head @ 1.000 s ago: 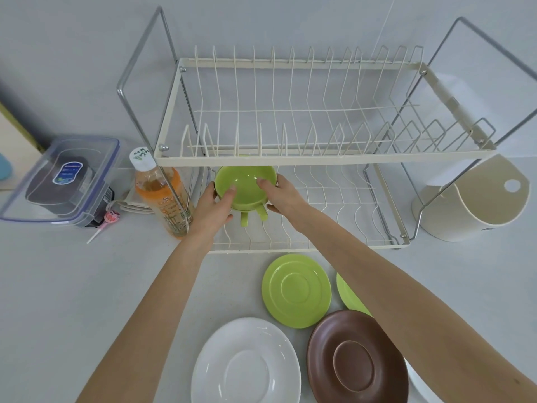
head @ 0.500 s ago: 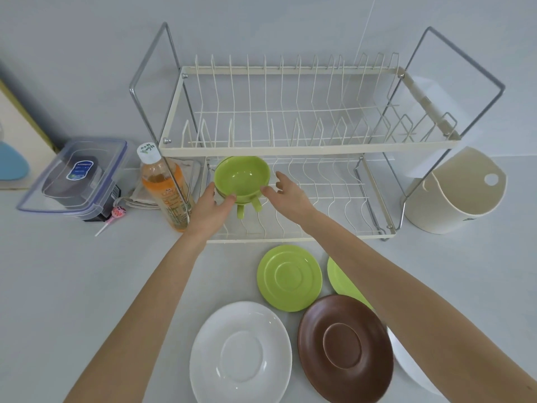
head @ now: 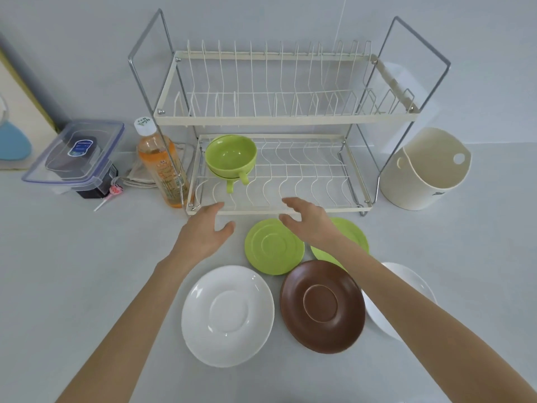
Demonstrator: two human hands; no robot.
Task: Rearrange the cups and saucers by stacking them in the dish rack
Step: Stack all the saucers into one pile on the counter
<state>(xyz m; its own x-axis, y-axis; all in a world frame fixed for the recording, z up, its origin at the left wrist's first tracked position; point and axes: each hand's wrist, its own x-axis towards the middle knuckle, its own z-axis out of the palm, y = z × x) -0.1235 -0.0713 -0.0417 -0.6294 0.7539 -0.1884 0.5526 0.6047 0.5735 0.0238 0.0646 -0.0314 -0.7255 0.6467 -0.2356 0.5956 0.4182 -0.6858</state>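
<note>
Dish rack (head: 286, 120): two-tier, cream wire, chrome frame, upright.
Green cups (head: 231, 156): two, nested, mouths up, handles toward the rack's front; lower tier, left end.
Green saucer (head: 274, 246): flat, just before the rack's front edge.
Second green saucer (head: 354, 234): beside it, partly hidden.
White saucer (head: 227, 315), brown saucer (head: 322, 305), second white saucer (head: 412, 289): flat, farther from the rack.

Domestic kitchen setting. A two-tier wire dish rack (head: 286, 117) stands at frame centre on a plain white surface (head: 72, 257) against a white wall. Saucers (head: 228, 315) lie below it, a drink bottle (head: 161, 167) and clip-lid food container (head: 77, 152) to its left.
</note>
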